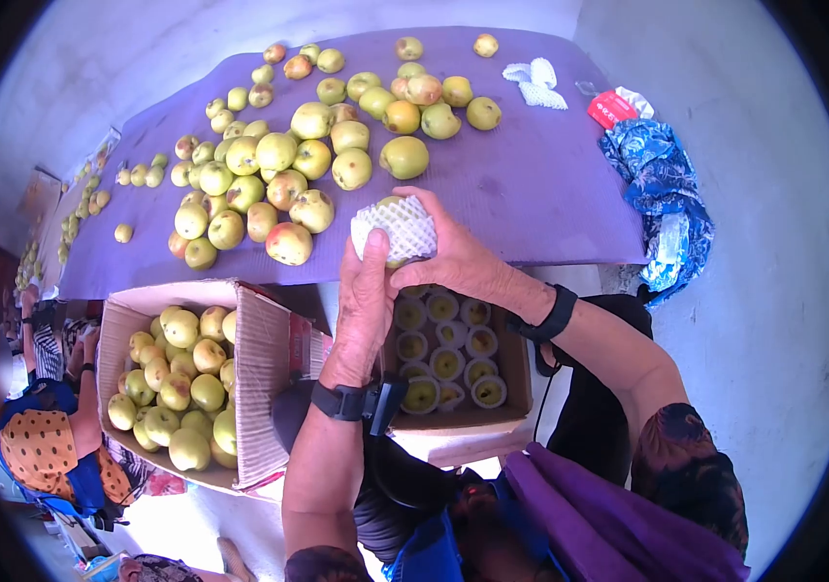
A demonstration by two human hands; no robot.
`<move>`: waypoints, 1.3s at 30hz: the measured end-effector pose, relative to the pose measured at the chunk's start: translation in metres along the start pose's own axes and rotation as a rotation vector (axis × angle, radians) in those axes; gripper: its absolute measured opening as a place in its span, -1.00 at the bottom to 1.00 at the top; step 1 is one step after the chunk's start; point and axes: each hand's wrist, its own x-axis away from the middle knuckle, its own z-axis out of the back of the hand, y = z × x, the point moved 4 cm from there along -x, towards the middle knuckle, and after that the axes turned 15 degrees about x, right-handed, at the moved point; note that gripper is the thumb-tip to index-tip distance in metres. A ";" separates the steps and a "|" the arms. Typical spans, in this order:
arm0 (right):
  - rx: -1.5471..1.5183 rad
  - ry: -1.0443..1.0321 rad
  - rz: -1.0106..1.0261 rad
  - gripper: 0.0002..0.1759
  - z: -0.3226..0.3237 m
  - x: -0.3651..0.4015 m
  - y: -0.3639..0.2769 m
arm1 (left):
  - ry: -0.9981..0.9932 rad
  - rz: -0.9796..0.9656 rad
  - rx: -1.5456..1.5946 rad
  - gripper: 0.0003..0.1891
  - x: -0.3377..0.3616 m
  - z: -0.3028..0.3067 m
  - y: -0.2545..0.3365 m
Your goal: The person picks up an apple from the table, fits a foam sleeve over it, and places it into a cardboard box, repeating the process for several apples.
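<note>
Between my two hands is an apple in a white foam net, held above the near edge of the purple-covered table. My left hand grips its left side, with the thumb up against the net. Fingers of my right hand wrap round its right side and top. Below my hands stands an open carton with apples in white foam nets set in rows. Many loose green and reddish apples lie on the table to the left and beyond.
A tilted cardboard box full of bare apples is at the left. Spare foam nets, a red packet and a blue patterned cloth lie at the right. Another person works at the far left.
</note>
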 end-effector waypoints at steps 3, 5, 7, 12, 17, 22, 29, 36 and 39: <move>0.038 0.049 0.015 -0.09 -0.003 0.002 0.006 | -0.010 0.035 -0.062 -0.35 0.000 0.002 -0.001; 0.049 0.095 0.002 -0.11 -0.004 0.002 0.012 | -0.012 0.079 -0.158 -0.34 -0.003 0.005 -0.003; 0.107 0.194 -0.027 -0.14 -0.004 0.007 0.016 | 0.010 0.118 -0.211 -0.36 0.001 -0.003 0.004; 0.007 0.191 -0.091 -0.20 -0.003 0.005 0.013 | 0.033 -0.186 -0.646 -0.36 -0.002 0.005 0.009; -0.241 0.179 -0.097 -0.24 0.002 -0.004 0.035 | -0.029 -0.627 -1.094 -0.43 0.011 -0.022 0.022; -0.443 0.193 -0.214 -0.35 -0.003 -0.001 0.035 | 0.063 -0.627 -1.053 -0.54 0.011 -0.020 0.009; -0.499 0.102 -0.216 -0.37 0.009 -0.006 0.023 | 0.035 -0.587 -1.082 -0.32 0.008 -0.017 0.015; -0.413 -0.008 -0.221 -0.38 0.008 0.000 0.034 | -0.065 -0.541 -1.046 -0.18 0.001 -0.007 0.013; -0.346 -0.032 -0.262 -0.46 0.007 0.000 0.030 | 0.000 -0.508 -1.030 -0.33 -0.003 -0.005 0.022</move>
